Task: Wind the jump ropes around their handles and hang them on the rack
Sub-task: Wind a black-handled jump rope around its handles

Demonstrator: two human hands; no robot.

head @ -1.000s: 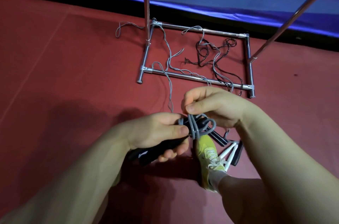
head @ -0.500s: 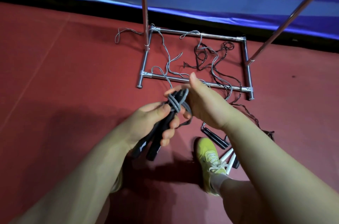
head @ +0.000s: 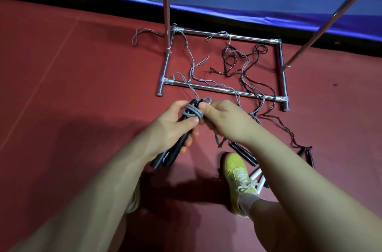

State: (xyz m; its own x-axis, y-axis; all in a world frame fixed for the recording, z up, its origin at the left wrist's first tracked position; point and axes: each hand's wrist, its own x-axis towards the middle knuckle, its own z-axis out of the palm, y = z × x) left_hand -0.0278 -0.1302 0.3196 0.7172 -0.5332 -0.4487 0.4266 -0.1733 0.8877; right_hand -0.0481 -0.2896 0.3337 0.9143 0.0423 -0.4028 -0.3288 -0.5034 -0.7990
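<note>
Our left hand (head: 175, 125) has its fingers (head: 193, 121) curled round the pair of black handles (head: 177, 142), thumb pressing the grey turns already laid near their upper end. Our right hand (head: 223, 119) pinches the grey rope (head: 191, 114) just beside those turns, a small loop standing above its thumb; the exact pinch point is partly hidden, so we judge this rather than see it. We seem to be mid-winding, with only a few wraps on. From the handles the loose rope runs up over the near bar of the rack (head: 219, 87) and sprawls inside its base. Next we should carry the strand round the handles again, kept taut. Other handles (head: 244, 153) lie on the floor nearer us than the rack, beside our yellow shoe (head: 237, 171).
</note>
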